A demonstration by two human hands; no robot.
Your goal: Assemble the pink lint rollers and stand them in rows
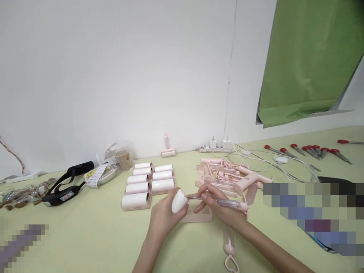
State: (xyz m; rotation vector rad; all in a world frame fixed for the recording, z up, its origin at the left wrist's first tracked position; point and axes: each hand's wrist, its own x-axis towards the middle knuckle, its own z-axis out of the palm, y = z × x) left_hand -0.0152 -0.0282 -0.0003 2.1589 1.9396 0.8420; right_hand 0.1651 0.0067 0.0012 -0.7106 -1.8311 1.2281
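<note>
My left hand (165,212) is closed around a white lint roller refill (179,201), its open end turned to the right. A slim piece with a clear, tube-like handle (227,203) and a pink end lies in my closed right hand (212,203). Its thin tip reaches the rim of the refill; whether it goes inside I cannot tell. Just below both hands, a pale pink lint roller cover (199,216) rests on the table. Nearer to me, partly behind my right forearm, is a clear handle with a pink heart-shaped loop (231,261).
White refills in pink trays (135,206) stand in two columns at left. Pink roller parts (224,176) are heaped at right. A lint roller (167,151) stands by the wall, near a power strip (214,149). Red-handled tools (313,149) and a black strap (69,191) lie farther out.
</note>
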